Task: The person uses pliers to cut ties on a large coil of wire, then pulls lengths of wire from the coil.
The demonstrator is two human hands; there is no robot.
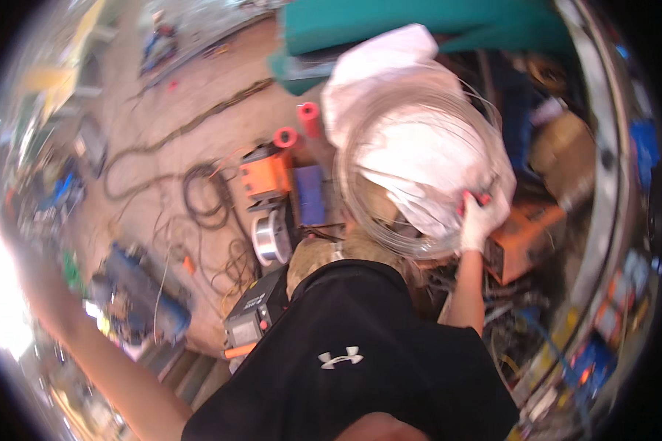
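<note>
- Holding a coil of thin wire [419,169] up against a white sack [412,125], our right hand [480,220], in a white glove, is closed on the coil's lower right edge, where something small and red sits under the fingers.
- We see the coil lying as a wide ring over the front of the sack, high and right of centre, just below a teal bench or frame [419,26].
- Our left arm [88,345] stretches out to the lower left; its hand is lost in glare and blur at the rim, so we cannot tell whether it is open or gripping anything.
- Our own black shirt [360,360] fills the lower middle and hides what lies directly beneath us.
- On the concrete floor [198,81] to the left we find an orange welding machine [266,175], a spool of bright wire [271,237] just below it, a blue box [310,195] beside it, and two red-pink tubes [298,126] just above.
- Dark cables [198,191] loop across the floor left of the orange machine, and a blue machine [143,298] stands near our left arm.
- A black box with a front panel [251,316] touches the shirt's edge in view.
- Right of the gloved hand sits another orange casing [526,239], crowded by tangled wires and clutter [522,331].
</note>
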